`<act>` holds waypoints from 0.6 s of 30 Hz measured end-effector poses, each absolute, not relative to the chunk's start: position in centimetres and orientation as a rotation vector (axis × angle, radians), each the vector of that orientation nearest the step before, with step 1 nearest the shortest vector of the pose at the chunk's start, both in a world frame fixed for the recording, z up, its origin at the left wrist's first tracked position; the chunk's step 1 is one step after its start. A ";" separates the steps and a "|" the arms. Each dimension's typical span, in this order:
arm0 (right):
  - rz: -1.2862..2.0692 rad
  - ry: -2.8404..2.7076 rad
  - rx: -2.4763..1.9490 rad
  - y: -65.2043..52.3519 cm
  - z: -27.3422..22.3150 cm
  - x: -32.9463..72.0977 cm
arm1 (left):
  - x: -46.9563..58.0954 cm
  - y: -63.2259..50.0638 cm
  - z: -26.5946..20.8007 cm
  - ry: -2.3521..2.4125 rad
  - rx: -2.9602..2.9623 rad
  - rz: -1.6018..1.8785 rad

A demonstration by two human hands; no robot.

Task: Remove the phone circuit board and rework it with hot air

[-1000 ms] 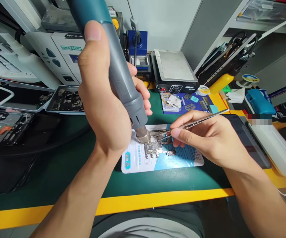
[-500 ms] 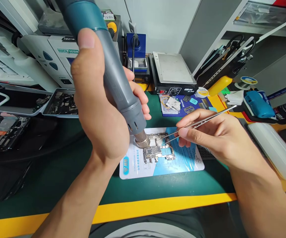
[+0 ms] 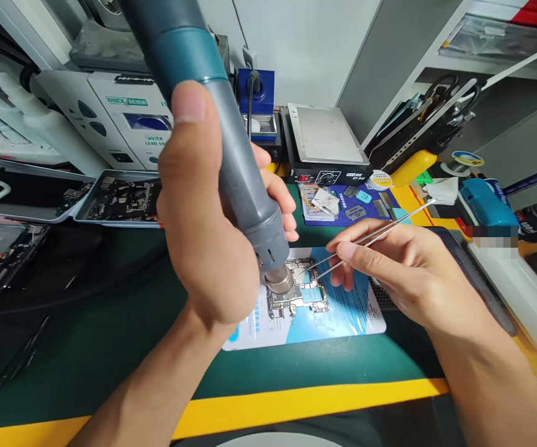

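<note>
My left hand [image 3: 207, 230] is closed around the grey and teal handle of a hot air gun [image 3: 244, 155], which slants down to the right. Its metal nozzle sits just over the left part of a phone circuit board [image 3: 315, 304], hiding some of it. That board lies on a white and blue printed mat [image 3: 352, 329]. Between thumb and fingers, my right hand [image 3: 389, 261] pinches metal tweezers [image 3: 380, 231]. The tweezer tips are apart and reach the board's upper part; whether they touch it I cannot tell.
A hot air station [image 3: 110, 118] stands at the back left, near a tray of boards [image 3: 123, 202]. Behind the mat are a heating plate [image 3: 326, 136] and a blue pad with small parts [image 3: 365, 214]. A dark hose [image 3: 123, 279] crosses the left side.
My left hand has moved the hot air gun right, so the nozzle now covers more of the board. The tweezers have shifted slightly, and the view has tilted a little.
</note>
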State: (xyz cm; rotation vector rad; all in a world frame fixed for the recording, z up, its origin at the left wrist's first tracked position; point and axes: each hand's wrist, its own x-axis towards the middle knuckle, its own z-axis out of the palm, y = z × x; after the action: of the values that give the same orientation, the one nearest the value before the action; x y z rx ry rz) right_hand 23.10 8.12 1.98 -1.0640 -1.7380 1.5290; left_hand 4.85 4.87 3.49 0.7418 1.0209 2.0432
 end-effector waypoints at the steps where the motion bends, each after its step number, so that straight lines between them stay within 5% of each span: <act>1: 1.546 -1.725 -1.057 8.1 1.9 23.2 | 5.0 4.8 3.5 1.022 0.744 2.040; 18: 1.737 -1.648 -1.029 7.8 2.0 22.7 | 4.8 6.8 4.4 0.945 0.632 1.867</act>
State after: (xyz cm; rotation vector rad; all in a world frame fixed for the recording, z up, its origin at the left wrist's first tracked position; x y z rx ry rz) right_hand 22.70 7.79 1.99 -1.0287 -1.6481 1.7365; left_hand 4.84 6.83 4.45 0.6324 0.9454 1.8669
